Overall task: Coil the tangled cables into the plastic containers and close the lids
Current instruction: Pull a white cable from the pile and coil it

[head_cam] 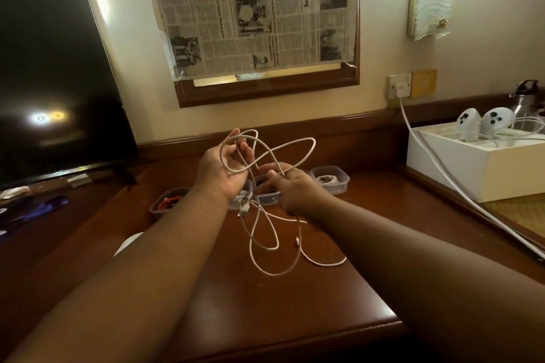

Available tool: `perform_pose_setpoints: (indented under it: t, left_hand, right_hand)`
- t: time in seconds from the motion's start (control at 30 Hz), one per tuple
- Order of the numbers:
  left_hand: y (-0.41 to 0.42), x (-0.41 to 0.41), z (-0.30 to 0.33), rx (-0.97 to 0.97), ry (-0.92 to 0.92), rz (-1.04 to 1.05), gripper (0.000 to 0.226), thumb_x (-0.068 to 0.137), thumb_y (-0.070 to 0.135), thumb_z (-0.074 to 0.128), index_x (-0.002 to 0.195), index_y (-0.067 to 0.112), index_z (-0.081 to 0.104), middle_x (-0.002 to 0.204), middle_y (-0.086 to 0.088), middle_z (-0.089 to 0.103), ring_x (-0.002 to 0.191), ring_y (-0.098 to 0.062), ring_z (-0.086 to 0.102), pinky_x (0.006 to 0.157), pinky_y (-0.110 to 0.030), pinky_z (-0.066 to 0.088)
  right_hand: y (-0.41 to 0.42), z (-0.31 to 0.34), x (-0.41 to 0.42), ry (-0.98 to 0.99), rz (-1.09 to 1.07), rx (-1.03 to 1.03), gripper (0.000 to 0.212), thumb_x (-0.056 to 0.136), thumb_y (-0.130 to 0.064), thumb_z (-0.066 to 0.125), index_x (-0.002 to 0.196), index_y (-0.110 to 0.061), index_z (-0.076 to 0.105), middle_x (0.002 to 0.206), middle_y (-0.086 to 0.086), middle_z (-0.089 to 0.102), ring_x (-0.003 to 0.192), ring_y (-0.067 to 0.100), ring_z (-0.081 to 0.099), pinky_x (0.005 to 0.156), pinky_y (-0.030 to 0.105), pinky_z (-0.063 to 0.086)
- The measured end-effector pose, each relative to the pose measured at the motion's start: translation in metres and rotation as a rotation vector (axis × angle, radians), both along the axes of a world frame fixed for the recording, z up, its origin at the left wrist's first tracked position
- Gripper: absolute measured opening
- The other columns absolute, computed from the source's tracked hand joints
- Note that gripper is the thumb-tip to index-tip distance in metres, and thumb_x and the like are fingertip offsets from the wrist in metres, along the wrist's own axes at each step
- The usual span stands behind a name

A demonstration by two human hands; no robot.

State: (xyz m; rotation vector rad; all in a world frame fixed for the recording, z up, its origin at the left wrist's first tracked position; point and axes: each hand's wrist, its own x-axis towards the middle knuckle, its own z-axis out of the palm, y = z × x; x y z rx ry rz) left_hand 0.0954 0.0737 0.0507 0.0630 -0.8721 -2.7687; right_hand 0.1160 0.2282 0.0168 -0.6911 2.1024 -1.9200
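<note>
A white tangled cable (274,153) hangs in loops between both hands above the wooden table (295,298). My left hand (224,168) is raised, palm toward me, with a loop of the cable wound around its curled fingers. My right hand (287,186) pinches a strand of the same cable just to the right and lower. The cable's loose end trails down onto the table. Behind the hands stand clear plastic containers: one at the left (168,203) with something red and dark inside, one at the right (331,178) holding a coiled white cable, and one mostly hidden by the hands.
A dark TV screen (53,74) fills the left. A white box (477,162) with two white controllers stands at the right, with a metal bottle behind it. A thick white cord (427,156) runs from the wall socket across the right side. A white object (126,243) peeks beside my left forearm.
</note>
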Motion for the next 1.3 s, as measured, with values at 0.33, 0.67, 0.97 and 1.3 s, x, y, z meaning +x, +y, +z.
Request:
perform_pose_setpoints:
  t: [0.33,0.67,0.97,1.3]
  left_hand:
    - [0.003,-0.002,-0.006,0.029,0.059,0.045,0.032,0.100,0.005,0.041,0.092,0.007,0.072,0.079,-0.007,0.070,0.089,-0.020,0.064,0.096,-0.038,0.052]
    - [0.006,0.002,-0.027,-0.211,-0.068,0.126,0.026,0.096,-0.007,0.034,0.100,0.013,0.049,0.089,-0.016,0.064,0.083,-0.028,0.067,0.079,-0.047,0.058]
    - [0.007,0.020,-0.079,-1.520,0.112,0.076,0.039,0.091,0.003,0.064,0.119,0.023,0.046,0.102,-0.007,0.061,0.087,-0.017,0.064,0.068,-0.024,0.057]
    - [-0.004,0.004,-0.104,-1.854,0.339,0.329,0.021,0.092,0.037,0.065,0.103,0.020,0.063,0.084,0.006,0.063,0.074,-0.008,0.062,0.067,-0.029,0.055]
  right_hand:
    - [-0.025,-0.008,-0.010,0.091,-0.205,-0.054,0.023,0.089,-0.013,0.070,0.106,-0.018,0.056,0.096,0.005,0.069,0.088,0.018,0.070,0.073,0.030,0.060]
    - [-0.029,-0.008,-0.035,0.176,-0.324,-0.002,0.007,0.096,-0.021,0.062,0.097,-0.015,0.059,0.089,0.014,0.069,0.079,0.030,0.069,0.073,0.050,0.060]
    - [-0.010,-0.008,-0.051,0.181,-0.401,0.032,0.007,0.097,-0.023,0.061,0.093,-0.021,0.056,0.088,0.004,0.067,0.069,0.012,0.064,0.049,0.018,0.046]
    - [0.000,0.000,-0.050,0.118,-0.378,-0.022,0.009,0.101,-0.026,0.053,0.104,-0.017,0.054,0.088,0.007,0.062,0.071,0.015,0.061,0.057,0.025,0.048]
